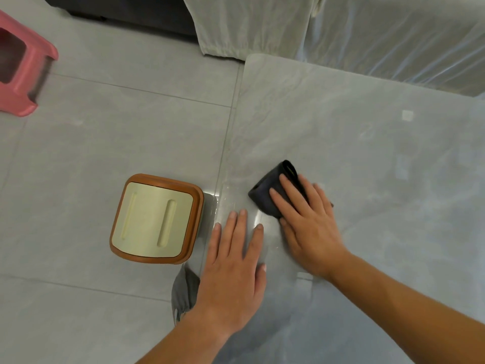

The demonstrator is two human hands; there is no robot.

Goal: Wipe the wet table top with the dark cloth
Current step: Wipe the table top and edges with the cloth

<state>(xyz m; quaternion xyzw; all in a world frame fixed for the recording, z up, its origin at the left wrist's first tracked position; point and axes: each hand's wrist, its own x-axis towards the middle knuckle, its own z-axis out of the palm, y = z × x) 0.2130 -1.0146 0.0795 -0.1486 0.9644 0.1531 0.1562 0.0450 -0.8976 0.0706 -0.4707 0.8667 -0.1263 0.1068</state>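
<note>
Dark cloth: the bunched, dark charcoal fabric cloth (pixel 265 195) is lying on the table near its left edge, under my right hand, with its folded end sticking out past my fingertips.
Right hand: I am pressing my right hand (pixel 309 227) flat on the cloth. The fingers (pixel 291 190) are lying straight and slightly spread over it, not curling round it, and my thumb is touching its near edge.
Left hand: I am resting my left hand (pixel 233 269) palm down on the table, just beside the cloth and to its left. The fingers (pixel 237 227) are lying straight, a little apart, holding nothing.
Table: the pale grey marble-patterned table (pixel 367 153) is carrying both hands and the cloth.
Wet patch: a glossy wet sheen (pixel 231 198) is showing along the table's left edge, beyond my left fingertips.
Bin: a square brown-rimmed bin with a cream lid (pixel 154 219) is standing on the floor just beside the table's left edge.
Stool: a pink plastic stool (pixel 23 72) is standing at the far left, well apart from the table.
Floor: the grey tiled floor (pixel 105 127) is lying under the bin and stool.
Covers: a white draped sheet (pixel 262 24) is hanging over furniture beyond the table's far corner.
</note>
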